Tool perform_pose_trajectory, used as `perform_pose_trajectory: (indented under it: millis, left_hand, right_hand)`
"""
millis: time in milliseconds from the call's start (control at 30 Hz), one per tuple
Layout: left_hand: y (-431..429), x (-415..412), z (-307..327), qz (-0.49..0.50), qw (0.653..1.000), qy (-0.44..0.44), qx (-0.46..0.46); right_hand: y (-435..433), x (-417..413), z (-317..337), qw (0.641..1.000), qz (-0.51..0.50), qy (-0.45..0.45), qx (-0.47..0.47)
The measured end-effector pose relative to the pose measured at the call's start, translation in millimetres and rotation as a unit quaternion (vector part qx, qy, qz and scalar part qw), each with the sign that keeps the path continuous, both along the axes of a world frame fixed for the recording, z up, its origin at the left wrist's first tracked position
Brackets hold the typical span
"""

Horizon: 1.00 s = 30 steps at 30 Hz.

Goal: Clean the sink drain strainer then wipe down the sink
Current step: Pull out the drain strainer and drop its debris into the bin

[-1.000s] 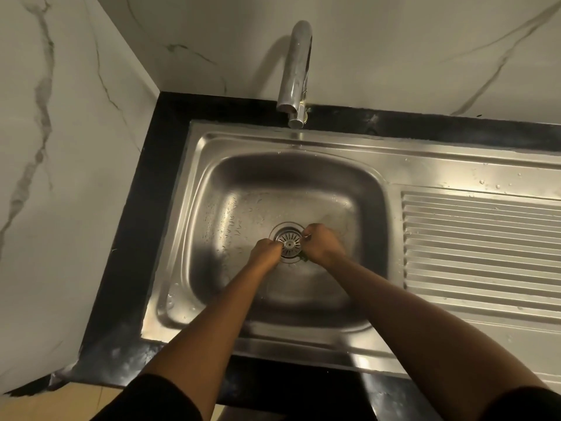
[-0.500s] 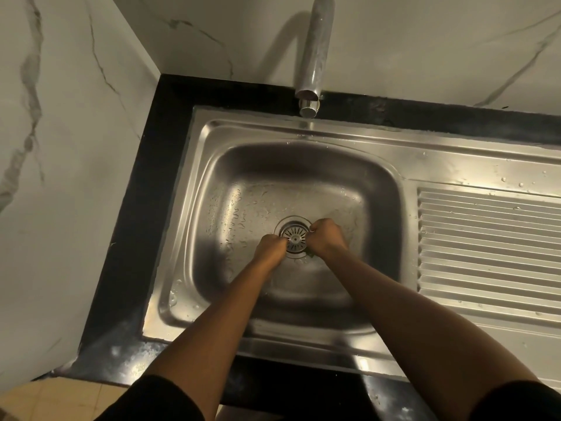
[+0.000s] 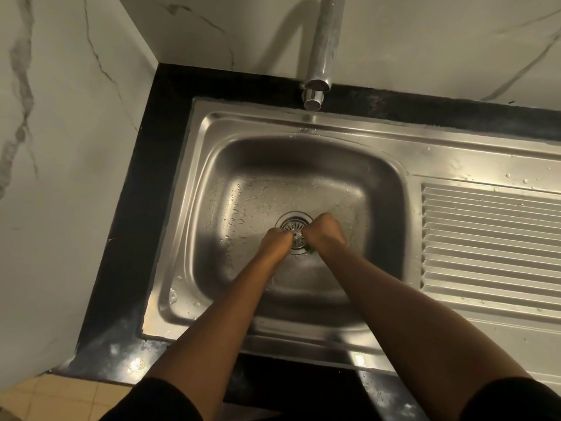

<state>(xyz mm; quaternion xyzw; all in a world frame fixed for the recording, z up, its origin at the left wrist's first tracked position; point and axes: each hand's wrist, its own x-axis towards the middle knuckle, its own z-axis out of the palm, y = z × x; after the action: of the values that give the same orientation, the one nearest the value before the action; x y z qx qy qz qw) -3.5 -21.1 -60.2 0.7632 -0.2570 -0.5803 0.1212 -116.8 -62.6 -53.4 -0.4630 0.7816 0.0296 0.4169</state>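
- The round metal drain strainer (image 3: pixel 294 228) is sitting in the drain at the middle of the frame, in the floor of the steel sink (image 3: pixel 243 177).
- The left hand (image 3: pixel 277 242) and right hand (image 3: pixel 325 233) are curling their fingers at its two sides; whether they are actually gripping it, I cannot tell.
- A faucet (image 3: pixel 321 56) is hanging at top centre; a black desk (image 3: pixel 145 177) is bordering the sink.

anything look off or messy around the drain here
A small dark green clump sits at the drain strainer's near right edge, under the right hand; it looks like debris. Water droplets dot the sink. Nothing looks damaged.
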Motion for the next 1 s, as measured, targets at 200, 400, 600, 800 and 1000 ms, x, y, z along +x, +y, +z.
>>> perform_pose_trajectory:
  millis: [200, 400, 600, 800, 1000]
  left_hand:
    - [-4, -3, -4, -0.092, 0.995, -0.033, -0.029]
    - [-3, -2, -12, -0.166, 0.984, -0.062, -0.026]
    - [4, -3, -19, -0.214, 0.975, -0.058, -0.028]
    - [6, -4, -18, -0.207, 0.976, -0.042, -0.059]
    - [5, 2, -5, -0.14, 0.986, -0.03, -0.083]
  right_hand:
    - [-5, -4, -11, 0.998, -0.06, -0.015, 0.006]
    - [-12, -12, -19, 0.995, -0.089, -0.011, 0.03]
    - [-17, -18, -24, 0.991, -0.097, -0.058, 0.065]
    - [-15, -27, -22, 0.99, -0.039, -0.116, 0.064]
    - [-11, -20, -12, 0.995, 0.045, -0.086, 0.028]
